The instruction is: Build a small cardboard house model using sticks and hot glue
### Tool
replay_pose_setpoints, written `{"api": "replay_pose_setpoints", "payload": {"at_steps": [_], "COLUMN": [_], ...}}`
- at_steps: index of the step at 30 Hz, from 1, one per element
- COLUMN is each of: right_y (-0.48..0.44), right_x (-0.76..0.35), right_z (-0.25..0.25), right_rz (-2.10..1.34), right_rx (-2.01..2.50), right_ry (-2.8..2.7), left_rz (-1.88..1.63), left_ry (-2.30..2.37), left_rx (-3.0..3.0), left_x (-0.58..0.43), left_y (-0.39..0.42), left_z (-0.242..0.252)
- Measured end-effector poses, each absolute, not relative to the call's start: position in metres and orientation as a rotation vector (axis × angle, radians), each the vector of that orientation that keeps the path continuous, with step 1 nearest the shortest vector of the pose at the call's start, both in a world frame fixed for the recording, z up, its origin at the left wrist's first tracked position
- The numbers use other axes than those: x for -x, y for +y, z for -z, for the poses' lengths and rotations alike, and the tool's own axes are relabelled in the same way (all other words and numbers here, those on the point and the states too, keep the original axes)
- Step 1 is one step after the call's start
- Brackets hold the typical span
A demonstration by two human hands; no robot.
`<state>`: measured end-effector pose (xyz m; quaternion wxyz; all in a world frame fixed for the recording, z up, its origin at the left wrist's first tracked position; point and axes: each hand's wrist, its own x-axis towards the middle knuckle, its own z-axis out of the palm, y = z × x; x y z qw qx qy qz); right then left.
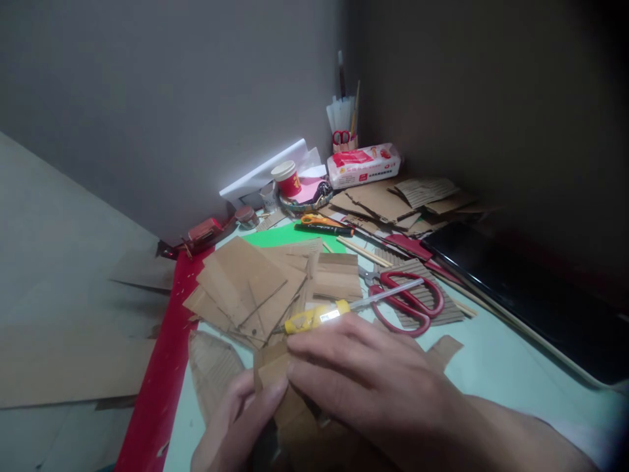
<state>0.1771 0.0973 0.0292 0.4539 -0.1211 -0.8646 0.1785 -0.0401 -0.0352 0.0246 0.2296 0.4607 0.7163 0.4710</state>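
Observation:
Both hands meet low in the middle of the view over a small piece of brown cardboard (269,368). My left hand (236,423) pinches it from below with thumb and fingers. My right hand (366,377) lies over its top edge with fingers pressed together on it. A yellow-handled utility knife (319,316) lies just beyond my right fingers, its blade pointing right. Red-handled scissors (407,298) rest behind the knife on a strip of corrugated card.
A pile of cardboard pieces (250,288) covers the pale green table (496,360). Further back are a green sheet (280,236), orange scissors (319,220), a red paper cup (287,178), a tissue pack (363,164) and a tool holder (344,131). A dark tablet (531,288) lies at right, a red strip (157,367) at left.

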Motion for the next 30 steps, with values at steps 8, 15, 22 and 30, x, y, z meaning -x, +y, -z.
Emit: {"api": "replay_pose_setpoints", "payload": {"at_steps": [8,15,22,30], "right_y": [0.102,0.104,0.105,0.103], "right_x": [-0.175,-0.177,-0.175,-0.175], "right_z": [-0.029,-0.028,-0.025,-0.023], "right_rz": [-0.424,-0.406,-0.426,-0.432], "right_rx": [0.205,0.19,0.172,0.183], "right_ry": [-2.009,-2.052,-2.034,-2.028], "left_rz": [-1.179,-1.195,-1.218,-1.345], "left_ry": [2.026,2.044,2.034,2.195], "left_rx": [-1.341,-1.376,-1.439,-1.443], "left_x": [0.033,0.025,0.047,0.021], "left_y": [-0.036,-0.035,-0.037,-0.039], "left_z": [-0.01,-0.013,-0.022,-0.014]}}
